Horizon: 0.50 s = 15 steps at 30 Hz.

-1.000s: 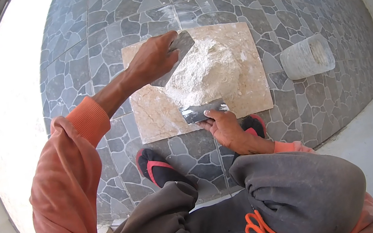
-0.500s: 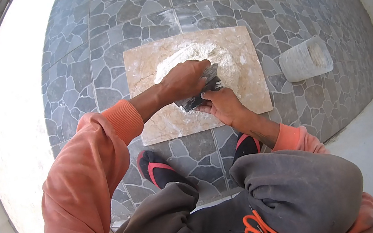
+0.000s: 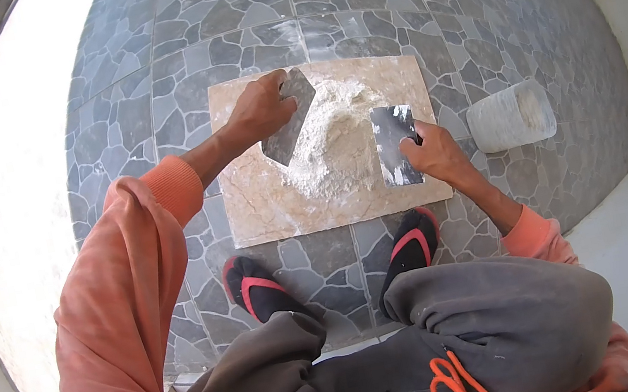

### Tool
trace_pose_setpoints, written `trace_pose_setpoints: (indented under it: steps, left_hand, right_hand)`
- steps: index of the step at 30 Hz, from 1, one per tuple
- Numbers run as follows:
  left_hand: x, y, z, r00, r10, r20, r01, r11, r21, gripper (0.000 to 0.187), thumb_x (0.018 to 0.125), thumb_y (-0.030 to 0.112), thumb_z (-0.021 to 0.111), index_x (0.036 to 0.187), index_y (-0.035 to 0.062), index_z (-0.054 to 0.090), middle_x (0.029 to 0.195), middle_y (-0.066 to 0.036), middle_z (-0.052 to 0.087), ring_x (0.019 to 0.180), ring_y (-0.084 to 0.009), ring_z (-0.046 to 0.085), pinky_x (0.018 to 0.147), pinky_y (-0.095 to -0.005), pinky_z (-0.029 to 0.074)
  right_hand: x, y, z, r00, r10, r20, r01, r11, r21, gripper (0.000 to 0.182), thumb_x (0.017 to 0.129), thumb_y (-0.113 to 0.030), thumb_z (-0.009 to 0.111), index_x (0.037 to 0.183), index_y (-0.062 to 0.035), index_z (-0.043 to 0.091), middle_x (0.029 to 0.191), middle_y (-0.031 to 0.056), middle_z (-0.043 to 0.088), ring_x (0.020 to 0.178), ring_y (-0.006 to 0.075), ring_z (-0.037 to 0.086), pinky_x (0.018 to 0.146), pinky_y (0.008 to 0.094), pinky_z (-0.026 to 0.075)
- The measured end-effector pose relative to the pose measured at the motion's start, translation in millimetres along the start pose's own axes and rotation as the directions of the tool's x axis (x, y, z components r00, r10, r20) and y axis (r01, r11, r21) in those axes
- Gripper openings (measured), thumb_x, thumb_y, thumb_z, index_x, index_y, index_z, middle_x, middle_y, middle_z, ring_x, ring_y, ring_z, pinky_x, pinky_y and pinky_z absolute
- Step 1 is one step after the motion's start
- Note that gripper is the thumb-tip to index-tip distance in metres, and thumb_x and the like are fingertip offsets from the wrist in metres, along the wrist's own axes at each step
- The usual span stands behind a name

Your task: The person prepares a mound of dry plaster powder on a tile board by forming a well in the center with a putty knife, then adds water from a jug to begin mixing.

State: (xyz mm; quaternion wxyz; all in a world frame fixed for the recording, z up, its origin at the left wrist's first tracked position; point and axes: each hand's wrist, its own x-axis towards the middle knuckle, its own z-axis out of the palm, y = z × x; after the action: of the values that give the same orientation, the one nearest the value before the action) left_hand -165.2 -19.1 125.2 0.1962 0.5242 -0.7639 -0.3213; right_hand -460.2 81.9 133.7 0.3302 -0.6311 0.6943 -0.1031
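A heap of white powder (image 3: 329,139), rough and partly clumped, lies on a beige marbled tile (image 3: 267,213). My left hand (image 3: 262,108) is closed on a grey flat scraper (image 3: 291,120), whose blade slants down along the heap's left side. At the right side of the heap, my right hand (image 3: 436,151) grips a black rectangular scraper (image 3: 396,144), thumb on its face. White residue sticks to the black blade. The two tools are apart, with the heap between them. Whether either blade touches the tile is hard to make out.
A translucent, white-smeared plastic bucket (image 3: 498,121) lies on its side right of the tile. Grey stone-patterned floor (image 3: 214,12) surrounds the tile. My feet in red-strapped flip-flops (image 3: 258,285) stand at its near edge. A pale wall is at the right.
My hands were together over the heap with the blades touching or overlapping. They have separated, the left one moving up and left, the right one moving right, each with a scraper.
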Motion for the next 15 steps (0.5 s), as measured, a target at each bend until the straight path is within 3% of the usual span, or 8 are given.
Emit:
trace_pose_setpoints:
  steps: [2,5,8,11,15]
  left_hand:
    - [-0.7,-6.7,-5.5,0.999,-0.034,-0.007,0.034,0.999,-0.012,0.031,0.079,0.017,0.062,0.099,-0.0063,0.058,0.089,-0.029,0.065,0.087,-0.0447,0.063,0.078,-0.0478,0.049]
    - [-5.1,-7.5,-14.5,0.998,-0.056,-0.007,0.056,0.998,-0.006,0.031,0.079,0.017,0.062,0.098,-0.0063,0.057,0.088,-0.029,0.064,0.086,-0.0444,0.063,0.077,-0.0479,0.048]
    - [-10.1,-10.7,-17.9,0.998,-0.07,-0.002,0.07,0.997,-0.011,0.031,0.079,0.017,0.062,0.097,-0.0064,0.057,0.088,-0.029,0.064,0.085,-0.0445,0.063,0.077,-0.048,0.048]
    - [-14.4,-6.8,-20.3,0.996,-0.091,0.017,0.091,0.996,0.005,0.031,0.078,0.017,0.062,0.097,-0.0068,0.057,0.087,-0.029,0.064,0.085,-0.0446,0.063,0.077,-0.048,0.048]
    - [-19.6,-13.6,-20.1,0.997,-0.061,-0.042,0.061,0.998,-0.009,0.031,0.078,0.018,0.063,0.096,-0.0071,0.057,0.086,-0.029,0.064,0.084,-0.044,0.063,0.076,-0.0475,0.048]
  right_hand:
    - [-4.3,-23.1,-20.1,0.998,-0.027,0.048,0.036,0.979,-0.203,0.034,0.079,-0.025,0.055,0.091,0.0065,0.061,0.081,0.0282,0.063,0.078,0.0392,0.064,0.074,0.0463,0.049]
    - [-0.2,-19.1,-5.3,0.942,-0.334,-0.008,0.312,0.887,-0.341,0.029,0.081,-0.022,0.057,0.092,0.0037,0.062,0.081,0.0235,0.062,0.078,0.0372,0.065,0.071,0.0461,0.052]
    - [-4.5,-24.0,28.0,0.866,-0.498,0.047,0.451,0.737,-0.504,0.022,0.082,-0.018,0.059,0.095,0.0003,0.062,0.084,0.018,0.059,0.078,0.0335,0.065,0.067,0.0449,0.054]
    - [0.9,-22.0,64.6,0.842,-0.51,0.177,0.495,0.599,-0.629,0.019,0.083,-0.013,0.06,0.098,-0.0014,0.062,0.09,0.0168,0.058,0.082,0.0323,0.064,0.064,0.0416,0.056]
    - [-10.2,-41.7,44.6,0.866,-0.493,0.079,0.426,0.645,-0.634,0.018,0.082,-0.009,0.06,0.097,-0.0003,0.062,0.093,0.0176,0.056,0.086,0.0321,0.062,0.063,0.0393,0.056]
